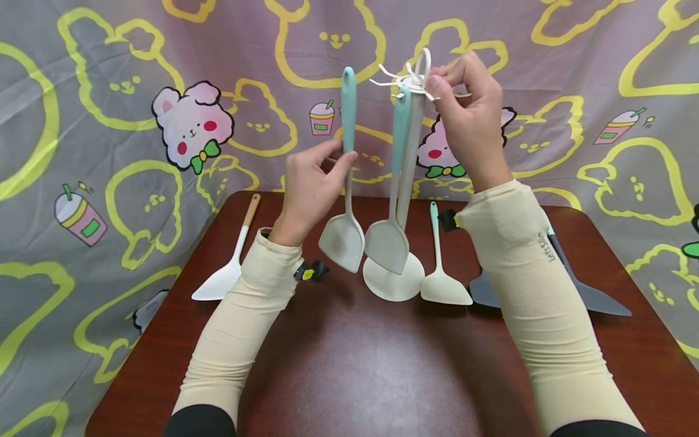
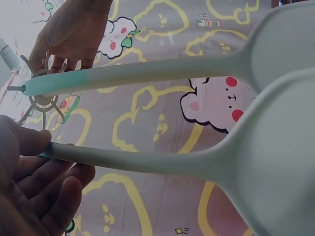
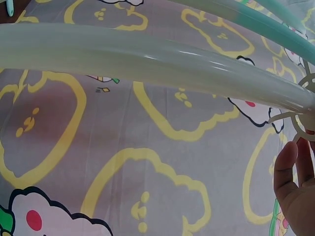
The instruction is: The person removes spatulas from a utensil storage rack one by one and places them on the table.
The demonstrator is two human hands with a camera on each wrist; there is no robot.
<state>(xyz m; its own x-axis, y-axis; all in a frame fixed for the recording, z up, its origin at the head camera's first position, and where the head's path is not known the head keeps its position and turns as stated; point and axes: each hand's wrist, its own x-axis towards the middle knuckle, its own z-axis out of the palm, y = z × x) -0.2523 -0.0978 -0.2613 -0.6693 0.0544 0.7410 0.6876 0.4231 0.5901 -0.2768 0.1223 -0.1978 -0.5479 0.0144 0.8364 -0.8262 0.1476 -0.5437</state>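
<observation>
My left hand [image 1: 317,185] pinches a spatula [image 1: 343,240] with a teal handle and pale grey blade, held upright in the air left of a white utensil stand [image 1: 413,145]. A second teal-handled spatula [image 1: 386,246] hangs from one of the stand's hooks, its blade in front of the pole. At the top of the stand, my right hand [image 1: 472,115] grips the hooked ring [image 1: 412,82] beside the loop. In the left wrist view, thumb and fingers close on the held spatula's handle [image 2: 98,156], below the hanging one [image 2: 147,71].
On the brown table [image 1: 377,364], a white spatula [image 1: 224,276] with a wooden handle lies at left. Right of the stand's round base [image 1: 393,279] lies a cream spatula [image 1: 443,288] with a teal handle. Dark grey spatulas [image 1: 595,297] lie partly behind my right arm. A patterned curtain [image 1: 262,48] hangs behind.
</observation>
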